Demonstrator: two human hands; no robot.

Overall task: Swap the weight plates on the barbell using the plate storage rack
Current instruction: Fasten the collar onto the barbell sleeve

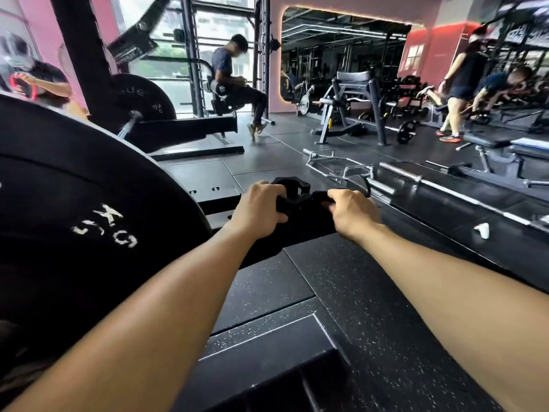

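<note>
Big black weight plate [74, 209] fills the left of the view, standing on edge w/ white "KG" lettering showing; it seems to sit on the barbell sleeve, tho the sleeve itself is hidden behind the hands. Just right of the plate, at the sleeve's outer end, is a black collar clamp [292, 190]. Left hand [258, 211] curls round the clamp's left side, right hand [350, 214] pinches its right side, so both are clamped on it, fingers bent. Key relation: the bar's long axis looks to run left-right across the view, plate inboard to the left, clamp outboard, so the clamp would have to slide off rightward before the plate can follow. Left hand is nearer the plate. Judging by this, step = freeing the collar; plate swap not yet begun. Beyond: rubber gym floor [371, 292], another barbell [416, 179] lying on it, benches, other people training further back
</note>
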